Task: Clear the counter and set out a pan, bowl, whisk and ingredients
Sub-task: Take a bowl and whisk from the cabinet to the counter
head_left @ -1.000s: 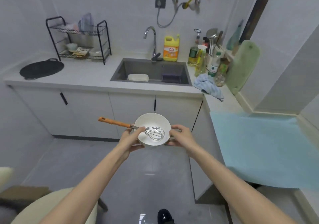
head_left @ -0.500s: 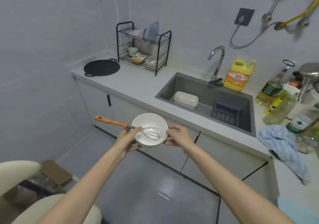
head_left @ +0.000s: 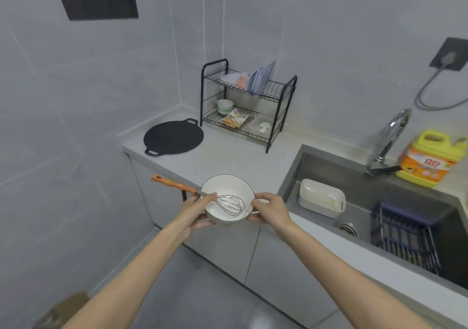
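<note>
Gripping one bowl, one whisk inside, apparently thumb-pinned: left hand, right hand; one pan beyond.

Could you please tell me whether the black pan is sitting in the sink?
No, the black pan lies flat on the counter left of the dish rack, apart from the sink.

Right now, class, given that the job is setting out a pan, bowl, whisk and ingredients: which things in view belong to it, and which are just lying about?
Belonging: white bowl, gripped by left hand and right hand; whisk lying in it; black pan on the counter.
Lying about: dish rack; yellow detergent bottle; white container and dark basket in the sink.
</note>
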